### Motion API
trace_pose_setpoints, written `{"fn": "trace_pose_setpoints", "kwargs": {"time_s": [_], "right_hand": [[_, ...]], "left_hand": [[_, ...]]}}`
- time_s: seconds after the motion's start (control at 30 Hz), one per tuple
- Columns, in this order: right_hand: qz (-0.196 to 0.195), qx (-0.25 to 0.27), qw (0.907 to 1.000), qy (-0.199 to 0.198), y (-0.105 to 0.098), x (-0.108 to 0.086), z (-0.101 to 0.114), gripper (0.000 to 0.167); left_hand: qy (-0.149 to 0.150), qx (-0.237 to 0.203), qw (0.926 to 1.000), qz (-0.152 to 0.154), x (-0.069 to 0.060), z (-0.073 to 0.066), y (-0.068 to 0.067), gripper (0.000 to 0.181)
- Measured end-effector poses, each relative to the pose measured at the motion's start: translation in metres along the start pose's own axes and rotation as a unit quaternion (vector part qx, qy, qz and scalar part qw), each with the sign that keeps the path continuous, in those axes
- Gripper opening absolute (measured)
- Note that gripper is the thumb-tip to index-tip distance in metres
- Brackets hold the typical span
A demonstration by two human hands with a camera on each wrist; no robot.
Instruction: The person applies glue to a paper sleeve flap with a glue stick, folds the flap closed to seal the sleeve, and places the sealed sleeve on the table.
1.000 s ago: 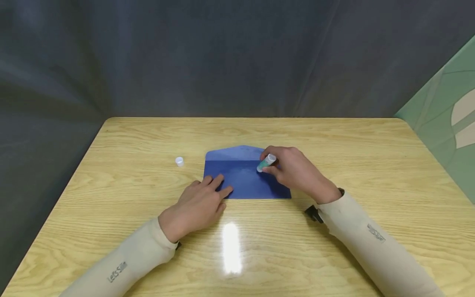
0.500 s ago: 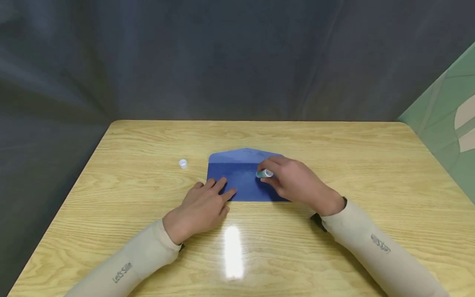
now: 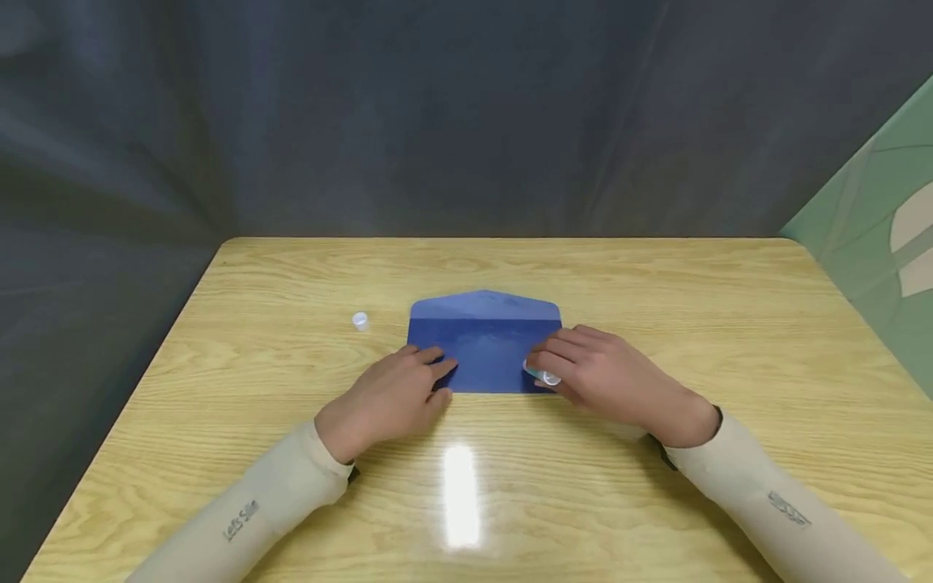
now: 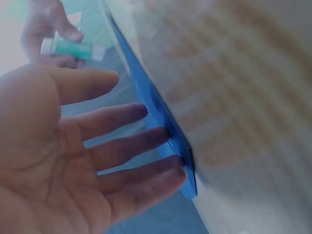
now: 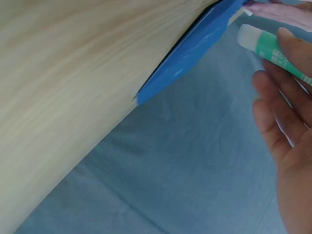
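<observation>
1. Both hands are over a wood-grain desk (image 3: 291, 275). The left hand (image 3: 394, 397) is spread, fingers nearly straight, with fingertips resting on the lower left of a blue envelope (image 3: 490, 358); it grasps nothing.

2. The right hand (image 3: 603, 372) pinches a green-and-white tube (image 3: 541, 375) (a glue stick, by its look) between thumb and fingers, its other fingers loosely bent.

3. Handling, as a judgement: the tube should be light and stiff, with a smooth barrel that could slip a little. Its middle seems the best place to grip, clear of the white end facing the paper.

4. Probably thin and easily creased, the envelope would likely slide unless pressed flat; an edge or corner looks the gentlest hold.

5. Between the hands, the envelope lies flat on the desk, its flap (image 3: 484, 306) open toward the far side. From above, the tube is over the lower right part; the wrist views suggest a gap between them.

6. Beyond the left hand, a small white cap (image 3: 360, 321) sits left of the envelope, apart from it.
</observation>
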State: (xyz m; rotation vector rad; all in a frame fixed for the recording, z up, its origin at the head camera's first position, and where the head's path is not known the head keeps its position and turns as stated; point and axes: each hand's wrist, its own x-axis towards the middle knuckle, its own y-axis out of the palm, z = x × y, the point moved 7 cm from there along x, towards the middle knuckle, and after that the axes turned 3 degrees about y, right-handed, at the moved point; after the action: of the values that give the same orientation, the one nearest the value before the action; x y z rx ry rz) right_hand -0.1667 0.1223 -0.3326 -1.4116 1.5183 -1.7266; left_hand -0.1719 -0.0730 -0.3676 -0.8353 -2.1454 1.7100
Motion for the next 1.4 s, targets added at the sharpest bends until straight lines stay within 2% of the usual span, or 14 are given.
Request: {"fn": "trace_pose_setpoints", "kwargs": {"time_s": [0.07, 0.13, 0.23, 0.33, 0.43, 0.6, 0.67, 0.9, 1.03, 1.23, 1.4], "right_hand": [[0.000, 0.005, 1.0000, 0.008, 0.000, -0.005, -0.003, 0.038], [0.004, 0.009, 0.9998, 0.015, 0.001, -0.009, -0.006, 0.032], [0.009, 0.019, 0.9996, 0.021, 0.001, -0.011, -0.008, 0.027], [0.005, 0.031, 0.9992, 0.023, -0.001, -0.011, -0.009, 0.026], [-0.003, 0.041, 0.9989, 0.021, -0.003, -0.010, -0.010, 0.027], [-0.014, 0.057, 0.9980, 0.022, -0.003, -0.009, -0.011, 0.027], [-0.019, 0.065, 0.9973, 0.028, -0.004, -0.009, -0.013, 0.028], [-0.029, 0.077, 0.9960, 0.033, -0.006, -0.011, -0.017, 0.028], [-0.026, 0.079, 0.9958, 0.039, -0.008, -0.014, -0.019, 0.028], [-0.031, 0.075, 0.9958, 0.042, -0.012, -0.017, -0.022, 0.028], [-0.030, 0.079, 0.9956, 0.041, -0.010, -0.018, -0.022, 0.027]], "left_hand": [[0.008, -0.015, 0.9996, -0.021, 0.001, 0.002, -0.005, 0.043], [0.002, -0.024, 0.9989, -0.039, 0.003, 0.007, -0.010, 0.038], [-0.028, -0.023, 0.9979, -0.054, 0.006, 0.018, -0.020, 0.035], [-0.061, -0.009, 0.9963, -0.060, 0.014, 0.029, -0.030, 0.040], [-0.082, 0.014, 0.9955, -0.046, 0.026, 0.033, -0.035, 0.051], [-0.103, 0.066, 0.9924, 0.012, 0.038, 0.034, -0.033, 0.082], [-0.105, 0.070, 0.9916, 0.027, 0.041, 0.036, -0.031, 0.091], [-0.124, 0.022, 0.9911, 0.043, 0.052, 0.047, -0.023, 0.105], [-0.132, 0.007, 0.9898, 0.054, 0.055, 0.048, -0.019, 0.108], [-0.120, 0.009, 0.9909, 0.060, 0.057, 0.046, -0.018, 0.110], [-0.112, 0.029, 0.9923, 0.044, 0.058, 0.046, -0.018, 0.112]]}}
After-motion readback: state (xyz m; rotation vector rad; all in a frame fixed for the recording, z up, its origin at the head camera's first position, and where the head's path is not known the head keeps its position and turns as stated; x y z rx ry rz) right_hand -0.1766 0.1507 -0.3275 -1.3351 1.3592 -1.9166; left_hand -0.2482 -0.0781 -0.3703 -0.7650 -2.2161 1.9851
